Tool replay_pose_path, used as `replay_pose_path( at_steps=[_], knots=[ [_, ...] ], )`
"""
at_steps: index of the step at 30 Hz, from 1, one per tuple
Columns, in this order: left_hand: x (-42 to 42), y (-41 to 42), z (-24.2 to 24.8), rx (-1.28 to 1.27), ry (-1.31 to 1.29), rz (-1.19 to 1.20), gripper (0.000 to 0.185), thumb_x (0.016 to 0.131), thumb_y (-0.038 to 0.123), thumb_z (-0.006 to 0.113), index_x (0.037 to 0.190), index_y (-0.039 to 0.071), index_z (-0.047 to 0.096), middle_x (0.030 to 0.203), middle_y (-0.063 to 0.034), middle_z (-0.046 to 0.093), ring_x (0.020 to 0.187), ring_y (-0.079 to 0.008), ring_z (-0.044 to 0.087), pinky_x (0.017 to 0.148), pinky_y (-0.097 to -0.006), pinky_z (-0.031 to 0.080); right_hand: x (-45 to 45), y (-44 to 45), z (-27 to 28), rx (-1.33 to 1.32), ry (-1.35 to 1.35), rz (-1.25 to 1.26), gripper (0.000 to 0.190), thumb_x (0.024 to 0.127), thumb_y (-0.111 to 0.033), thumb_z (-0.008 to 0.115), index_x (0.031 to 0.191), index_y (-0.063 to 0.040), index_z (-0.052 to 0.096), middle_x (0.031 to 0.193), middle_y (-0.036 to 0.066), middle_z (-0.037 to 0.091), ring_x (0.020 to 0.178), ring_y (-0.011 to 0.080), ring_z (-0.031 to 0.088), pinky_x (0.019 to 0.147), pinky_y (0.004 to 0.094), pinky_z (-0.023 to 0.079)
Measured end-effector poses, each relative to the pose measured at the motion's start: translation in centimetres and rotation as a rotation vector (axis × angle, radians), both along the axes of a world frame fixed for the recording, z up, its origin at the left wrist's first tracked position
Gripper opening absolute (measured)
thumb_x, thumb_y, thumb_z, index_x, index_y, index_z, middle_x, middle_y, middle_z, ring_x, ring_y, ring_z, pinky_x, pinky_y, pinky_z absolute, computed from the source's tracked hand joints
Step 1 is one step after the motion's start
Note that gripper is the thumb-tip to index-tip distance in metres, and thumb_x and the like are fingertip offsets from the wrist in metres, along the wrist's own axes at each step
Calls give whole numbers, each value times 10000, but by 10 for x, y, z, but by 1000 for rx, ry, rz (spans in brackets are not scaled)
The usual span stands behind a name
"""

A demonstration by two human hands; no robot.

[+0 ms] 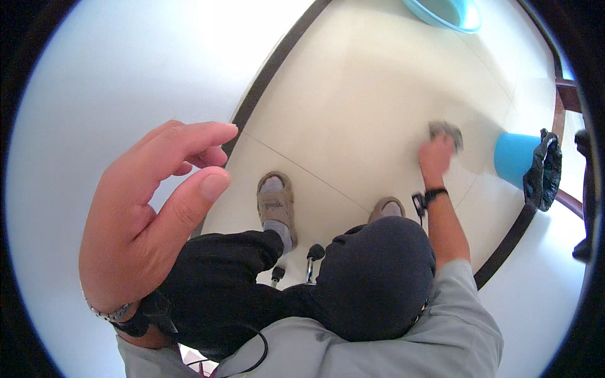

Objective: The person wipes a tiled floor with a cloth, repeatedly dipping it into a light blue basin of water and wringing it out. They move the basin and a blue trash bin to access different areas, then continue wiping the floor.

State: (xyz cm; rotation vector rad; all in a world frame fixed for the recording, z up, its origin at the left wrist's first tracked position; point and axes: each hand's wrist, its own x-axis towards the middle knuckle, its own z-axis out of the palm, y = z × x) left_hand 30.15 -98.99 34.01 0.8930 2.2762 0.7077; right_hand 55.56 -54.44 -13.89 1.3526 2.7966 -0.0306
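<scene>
My left hand [151,203] is raised close to the camera at the left, its fingers curved and apart from the thumb, with nothing between them. On the right, my right hand [437,156] reaches down beside my lower leg and grips a dark grey object [445,130], perhaps a cloth or a shoe brush; it is too blurred to tell. The object is low, over the pale tiled floor [359,108]; whether it touches the floor is hard to tell. To the right of that hand is a blue bin [515,156] with a black plastic liner [546,170] over its rim.
A light blue plastic basin [444,16] lies at the top right. Dark skirting [279,56] borders the floor beside a white wall [142,61]. My slippered feet [275,203] are below me, near seat or stand legs with dark tips [315,253]. Dark red wooden furniture [569,94] is at the right edge.
</scene>
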Motion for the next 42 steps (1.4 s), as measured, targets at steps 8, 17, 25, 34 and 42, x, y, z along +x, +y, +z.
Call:
replay_pose_path(
  at_steps=[8,17,25,34,42],
  knots=[
    [-3,-23,-6,-57,-42,89,457,1176,293,672,1541,29,749,1284,-153,808,1216,-246,743,1087,-419,556,-297,-131,18,-243,78,634,398,1105,-131,606,1478,-27,699,1536,243,650,1379,469,671,1149,587,611],
    [-6,-28,-10,-45,-42,117,450,1171,276,689,1549,39,750,1285,-147,809,1212,-247,744,1079,-411,554,-301,-253,12,-214,-20,1093,410,1071,-130,697,1478,-121,748,1609,124,617,1411,362,656,1013,525,663],
    [-1,4,2,-17,-47,36,429,1170,215,692,1551,22,741,1279,-154,799,1189,-244,730,1077,-402,548,-207,-225,27,-286,-26,1558,382,991,-181,773,1360,-266,824,1503,-17,706,1430,287,633,1149,582,494],
    [-1,6,-1,36,-47,23,449,1158,238,718,1533,-9,736,1259,-164,800,1164,-257,732,1044,-391,541,-119,-150,54,-813,-586,1255,307,982,-190,713,1240,-203,878,1125,130,859,1129,385,806,1021,590,612],
    [-6,7,-4,15,-68,54,482,1139,259,746,1530,-22,735,1249,-170,803,1129,-263,720,1014,-394,528,-263,-129,3,-565,140,697,527,1004,-28,701,1514,-160,726,1478,211,686,1367,455,701,1128,550,625]
  ],
)
